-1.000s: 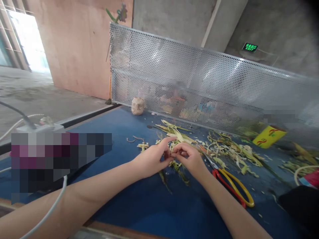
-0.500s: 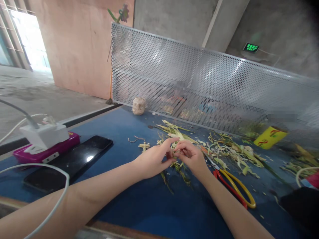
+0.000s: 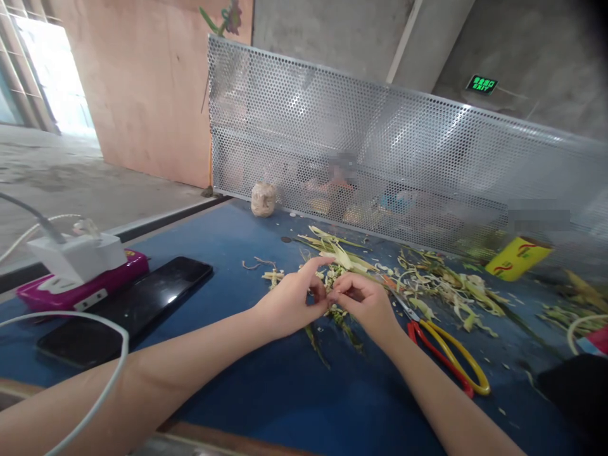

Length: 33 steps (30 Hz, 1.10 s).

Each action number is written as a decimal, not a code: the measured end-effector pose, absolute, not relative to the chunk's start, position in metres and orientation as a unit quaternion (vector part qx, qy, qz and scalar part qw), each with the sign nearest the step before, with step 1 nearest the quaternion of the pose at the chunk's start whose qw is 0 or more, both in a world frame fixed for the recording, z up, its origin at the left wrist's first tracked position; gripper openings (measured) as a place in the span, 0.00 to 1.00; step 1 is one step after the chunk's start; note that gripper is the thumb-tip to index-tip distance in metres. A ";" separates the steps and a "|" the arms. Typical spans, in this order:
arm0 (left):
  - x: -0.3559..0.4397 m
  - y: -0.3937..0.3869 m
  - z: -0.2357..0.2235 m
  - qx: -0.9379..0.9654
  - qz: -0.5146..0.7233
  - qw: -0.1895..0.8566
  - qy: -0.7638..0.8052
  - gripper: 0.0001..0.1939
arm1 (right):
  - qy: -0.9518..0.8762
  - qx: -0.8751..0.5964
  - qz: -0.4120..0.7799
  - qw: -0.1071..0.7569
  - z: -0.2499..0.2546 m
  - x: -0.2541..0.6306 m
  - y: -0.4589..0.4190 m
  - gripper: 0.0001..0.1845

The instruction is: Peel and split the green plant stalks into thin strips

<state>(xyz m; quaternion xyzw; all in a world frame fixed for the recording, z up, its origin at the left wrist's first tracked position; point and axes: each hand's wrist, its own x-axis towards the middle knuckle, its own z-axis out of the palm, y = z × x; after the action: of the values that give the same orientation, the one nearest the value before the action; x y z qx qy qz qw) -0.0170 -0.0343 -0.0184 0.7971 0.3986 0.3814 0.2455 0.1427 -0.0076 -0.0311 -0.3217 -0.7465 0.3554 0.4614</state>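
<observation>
Bright light fills an opening far left, beside a pinkish panel; grey floor below; perforated metal screen before grey wall; lit green exit sign far right.

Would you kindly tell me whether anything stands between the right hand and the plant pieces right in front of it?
Nothing visible does: the right hand is right at the plant pieces, with the left hand close beside it. The scissors lie to its right, out of the way.

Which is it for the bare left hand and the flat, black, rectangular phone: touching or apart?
Apart: the head view plainly shows bare blue tabletop between the left hand and the black phone.
</observation>
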 end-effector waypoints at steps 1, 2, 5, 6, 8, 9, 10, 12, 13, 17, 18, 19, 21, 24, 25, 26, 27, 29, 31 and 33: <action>-0.017 -0.035 -0.018 0.798 0.382 0.245 0.396 0.26 | -0.744 -0.324 0.363 0.459 -0.030 0.143 -0.008 0.08; -0.017 -0.035 -0.018 0.798 0.384 0.244 0.395 0.25 | -0.742 -0.327 0.368 0.455 -0.029 0.143 -0.008 0.07; -0.016 -0.037 -0.016 0.796 0.390 0.240 0.397 0.24 | -0.735 -0.341 0.384 0.442 -0.027 0.145 -0.007 0.06; -0.016 -0.038 -0.016 0.794 0.392 0.237 0.400 0.24 | -0.731 -0.345 0.389 0.441 -0.027 0.145 -0.007 0.06; -0.016 -0.038 -0.015 0.792 0.393 0.231 0.405 0.24 | -0.722 -0.347 0.402 0.443 -0.027 0.146 -0.006 0.07; -0.016 -0.039 -0.014 0.792 0.392 0.230 0.407 0.25 | -0.718 -0.345 0.408 0.446 -0.027 0.146 -0.006 0.07; -0.016 -0.039 -0.014 0.792 0.391 0.230 0.408 0.25 | -0.715 -0.341 0.414 0.449 -0.027 0.146 -0.006 0.08; -0.017 -0.039 -0.014 0.791 0.389 0.237 0.409 0.25 | -0.710 -0.336 0.421 0.453 -0.028 0.146 -0.005 0.08; -0.017 -0.039 -0.014 0.790 0.388 0.244 0.408 0.25 | -0.710 -0.334 0.423 0.453 -0.028 0.146 -0.005 0.08; -0.017 -0.038 -0.014 0.767 0.408 0.273 0.414 0.23 | -0.708 -0.337 0.425 0.453 -0.026 0.147 -0.005 0.08; -0.017 -0.037 -0.014 0.757 0.415 0.283 0.417 0.23 | -0.708 -0.339 0.422 0.454 -0.026 0.147 -0.005 0.07; -0.018 -0.036 -0.014 0.748 0.421 0.293 0.421 0.23 | -0.708 -0.342 0.418 0.455 -0.026 0.147 -0.006 0.07; -0.017 -0.035 -0.015 0.732 0.428 0.315 0.427 0.22 | -0.708 -0.350 0.410 0.455 -0.024 0.147 -0.008 0.06; -0.017 -0.033 -0.017 0.724 0.428 0.336 0.423 0.22 | -0.697 -0.358 0.425 0.454 -0.022 0.144 -0.011 0.05; -0.016 -0.033 -0.018 0.723 0.428 0.342 0.421 0.22 | -0.691 -0.356 0.437 0.454 -0.022 0.144 -0.012 0.05; -0.016 -0.032 -0.019 0.721 0.427 0.350 0.419 0.22 | -0.686 -0.351 0.448 0.454 -0.021 0.143 -0.013 0.05; -0.016 -0.032 -0.020 0.717 0.426 0.359 0.419 0.22 | -0.682 -0.345 0.458 0.454 -0.021 0.143 -0.013 0.05; -0.016 -0.032 -0.020 0.708 0.423 0.379 0.420 0.21 | -0.679 -0.334 0.471 0.454 -0.020 0.143 -0.013 0.05; -0.016 -0.033 -0.019 0.705 0.423 0.383 0.422 0.20 | -0.675 -0.327 0.480 0.455 -0.020 0.143 -0.012 0.05; -0.016 -0.034 -0.017 0.712 0.428 0.367 0.420 0.19 | -0.671 -0.321 0.490 0.454 -0.020 0.143 -0.011 0.05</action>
<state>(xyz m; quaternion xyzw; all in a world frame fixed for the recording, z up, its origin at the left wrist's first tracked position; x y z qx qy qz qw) -0.0156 -0.0341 -0.0173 0.7118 0.4197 0.4276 0.3665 0.1433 -0.0110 -0.0205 -0.3214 -0.6707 0.4903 0.4544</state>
